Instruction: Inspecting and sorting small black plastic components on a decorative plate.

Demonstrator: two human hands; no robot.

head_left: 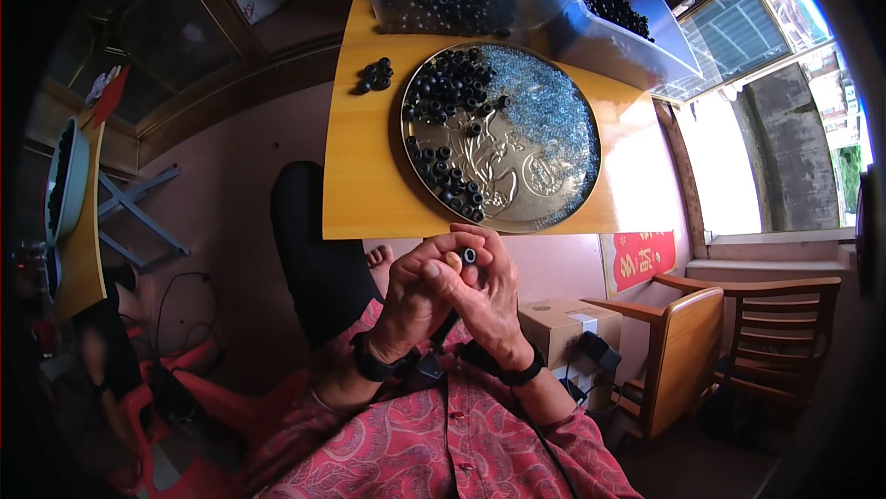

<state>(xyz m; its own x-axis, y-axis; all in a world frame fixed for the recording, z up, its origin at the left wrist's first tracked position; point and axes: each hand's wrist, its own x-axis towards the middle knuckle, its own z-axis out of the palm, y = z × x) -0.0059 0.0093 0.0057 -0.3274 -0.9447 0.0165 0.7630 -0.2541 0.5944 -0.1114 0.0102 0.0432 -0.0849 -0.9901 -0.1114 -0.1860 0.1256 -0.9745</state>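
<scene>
Seen from above, a person in a red patterned shirt [457,448] has both hands together at the centre of the frame, just below the edge of a yellow table [355,180]. The right hand [489,291] has its fingers curled narrowly about a small black ring [469,256]. The left hand [415,279] is bunched against it, fingers bent; whether they also grip the ring, I cannot tell.

Above the hands, upper centre, a round metal tray [494,199] holds black beads [452,84] on its left and tiny bluish beads [549,102] along its upper right. A small cluster of black beads lies on the table, left of the tray. Two clear plastic bins [572,14] with more black pieces stand at the top. A cardboard box [563,319] and wooden chair [688,360] occupy the lower right.
</scene>
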